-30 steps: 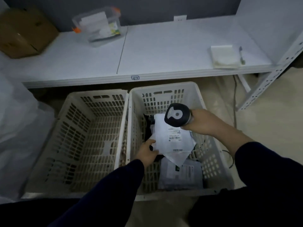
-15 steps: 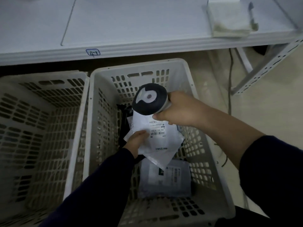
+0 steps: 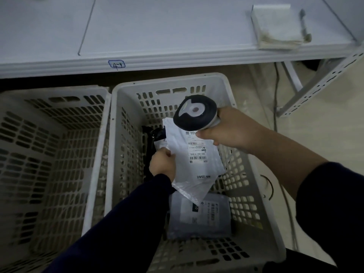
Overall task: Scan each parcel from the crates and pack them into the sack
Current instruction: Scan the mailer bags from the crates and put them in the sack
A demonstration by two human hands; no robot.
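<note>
Inside the right crate (image 3: 262, 219), my left hand (image 3: 163, 164) grips the left edge of a white parcel (image 3: 187, 154) whose printed label with barcodes faces up. My right hand (image 3: 230, 131) holds a black and white handheld scanner (image 3: 195, 113) just above the parcel's upper end, head pointing down at it. Beneath it, a grey parcel (image 3: 201, 215) with its own label lies on the crate floor. A black parcel (image 3: 153, 134) shows partly behind the white one. The sack is out of view.
The left crate (image 3: 94, 146) stands beside the right one on the floor, no parcels showing in it. A white shelf (image 3: 157, 30) runs across the top, with a folded white cloth (image 3: 277, 26) at its right. A perforated metal upright (image 3: 323, 81) and cables lie to the right.
The view has dropped closer to the right crate. My left hand has lifted the white parcel's label up towards the scanner, which stays over its upper end.
</note>
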